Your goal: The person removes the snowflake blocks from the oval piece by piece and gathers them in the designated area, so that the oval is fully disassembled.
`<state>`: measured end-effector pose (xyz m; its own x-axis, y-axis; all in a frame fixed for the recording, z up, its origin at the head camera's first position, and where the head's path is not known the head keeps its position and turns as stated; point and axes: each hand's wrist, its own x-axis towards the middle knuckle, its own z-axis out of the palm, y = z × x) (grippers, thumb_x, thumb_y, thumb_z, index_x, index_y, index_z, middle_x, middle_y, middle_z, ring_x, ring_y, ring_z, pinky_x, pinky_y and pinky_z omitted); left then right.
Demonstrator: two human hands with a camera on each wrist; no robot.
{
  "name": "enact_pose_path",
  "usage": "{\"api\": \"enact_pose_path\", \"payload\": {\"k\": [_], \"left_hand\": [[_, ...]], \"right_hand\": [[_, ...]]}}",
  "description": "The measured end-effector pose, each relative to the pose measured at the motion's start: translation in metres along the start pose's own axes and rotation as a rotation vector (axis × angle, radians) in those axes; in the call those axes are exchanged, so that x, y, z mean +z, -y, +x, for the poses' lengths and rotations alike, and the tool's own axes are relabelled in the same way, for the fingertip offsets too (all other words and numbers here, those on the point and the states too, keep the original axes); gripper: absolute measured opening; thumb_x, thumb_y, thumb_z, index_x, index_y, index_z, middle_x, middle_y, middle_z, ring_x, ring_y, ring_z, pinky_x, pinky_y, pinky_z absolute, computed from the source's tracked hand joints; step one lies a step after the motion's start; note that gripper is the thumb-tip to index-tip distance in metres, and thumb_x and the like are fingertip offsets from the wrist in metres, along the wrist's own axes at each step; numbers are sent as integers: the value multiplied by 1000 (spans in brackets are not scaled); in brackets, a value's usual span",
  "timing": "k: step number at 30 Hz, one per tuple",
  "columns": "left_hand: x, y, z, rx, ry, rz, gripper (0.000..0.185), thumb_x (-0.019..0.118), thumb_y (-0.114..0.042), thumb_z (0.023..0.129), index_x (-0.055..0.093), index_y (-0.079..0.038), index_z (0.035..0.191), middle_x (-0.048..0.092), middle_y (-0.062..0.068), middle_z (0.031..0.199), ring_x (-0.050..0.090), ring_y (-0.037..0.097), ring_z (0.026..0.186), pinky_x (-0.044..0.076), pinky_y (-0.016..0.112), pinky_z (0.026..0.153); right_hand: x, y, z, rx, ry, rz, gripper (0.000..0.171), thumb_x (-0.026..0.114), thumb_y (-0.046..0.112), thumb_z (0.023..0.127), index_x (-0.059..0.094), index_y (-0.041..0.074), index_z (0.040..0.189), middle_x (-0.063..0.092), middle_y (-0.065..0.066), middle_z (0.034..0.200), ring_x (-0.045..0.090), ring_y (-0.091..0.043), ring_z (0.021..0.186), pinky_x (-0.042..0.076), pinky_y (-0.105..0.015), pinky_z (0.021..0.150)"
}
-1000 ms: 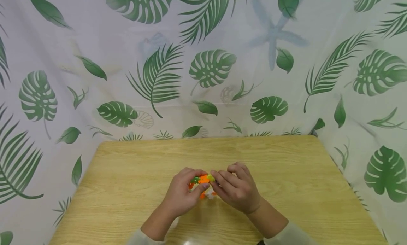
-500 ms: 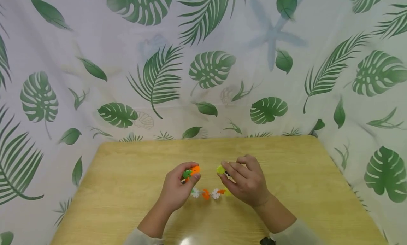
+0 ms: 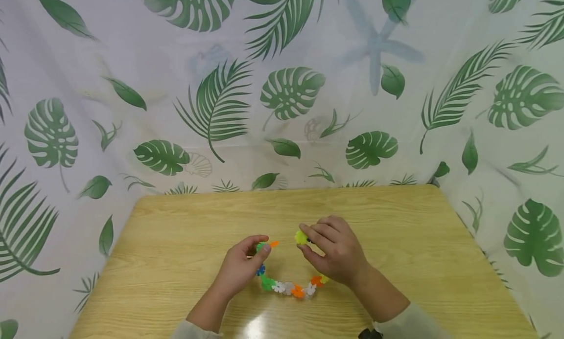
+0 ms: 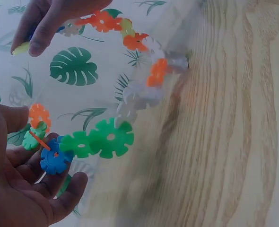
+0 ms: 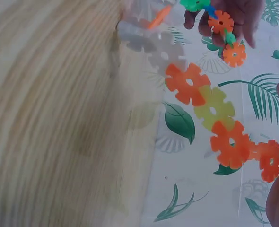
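Both hands, left hand (image 3: 240,266) and right hand (image 3: 336,251), have fingers pinching the ends of the snowflake-disc chain (image 3: 291,286); any tug risks popping a joint.

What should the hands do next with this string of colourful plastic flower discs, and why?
Probably bring the two ends together. The chain of colourful notched plastic flower discs hangs in a U between the left hand, which pinches the green and orange end, and the right hand, which pinches the yellow end. Only an open gap separates those ends, so moving them toward each other looks the likeliest small move.

curtained tabletop booth (image 3: 282,109) (wooden table (image 3: 396,221))
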<state>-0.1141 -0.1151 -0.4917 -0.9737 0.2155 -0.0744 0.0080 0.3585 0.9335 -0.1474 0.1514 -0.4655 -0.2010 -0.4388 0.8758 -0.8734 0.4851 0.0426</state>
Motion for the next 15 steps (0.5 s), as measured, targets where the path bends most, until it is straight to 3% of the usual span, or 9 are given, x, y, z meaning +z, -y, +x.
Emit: {"api": "enact_pose_path", "payload": {"k": [4, 8, 12, 15], "left_hand": [[2, 3, 2, 19, 4, 52, 45, 62, -48, 103, 63, -21, 139, 71, 1, 114, 66, 22, 107, 57, 44, 85], [5, 1, 1, 85, -23, 105, 48, 64, -44, 103, 60, -19, 143, 68, 0, 129, 61, 26, 124, 50, 55, 101], [7, -6, 0, 194, -109, 171, 46, 68, -40, 101, 60, -20, 141, 58, 0, 144, 48, 30, 138, 41, 63, 108], [9, -16, -2, 273, -174, 190, 36, 70, -34, 101, 65, -23, 134, 60, -4, 139, 47, 24, 136, 40, 60, 108]], "right_hand": [[1, 2, -1, 3, 0, 9, 34, 72, 29, 97, 77, 1, 116, 76, -5, 93, 64, -26, 83, 52, -44, 79], [2, 5, -1, -8, -7, 11, 33, 72, 29, 98, 77, 1, 115, 76, -4, 93, 64, -25, 83, 52, -44, 80], [2, 7, 0, -7, -13, 9, 33, 72, 29, 98, 78, 1, 114, 76, -4, 92, 64, -26, 83, 52, -45, 79], [1, 9, 2, -11, -13, 9, 33, 73, 29, 97, 78, 1, 113, 76, -4, 92, 63, -26, 83, 51, -45, 79]]}}
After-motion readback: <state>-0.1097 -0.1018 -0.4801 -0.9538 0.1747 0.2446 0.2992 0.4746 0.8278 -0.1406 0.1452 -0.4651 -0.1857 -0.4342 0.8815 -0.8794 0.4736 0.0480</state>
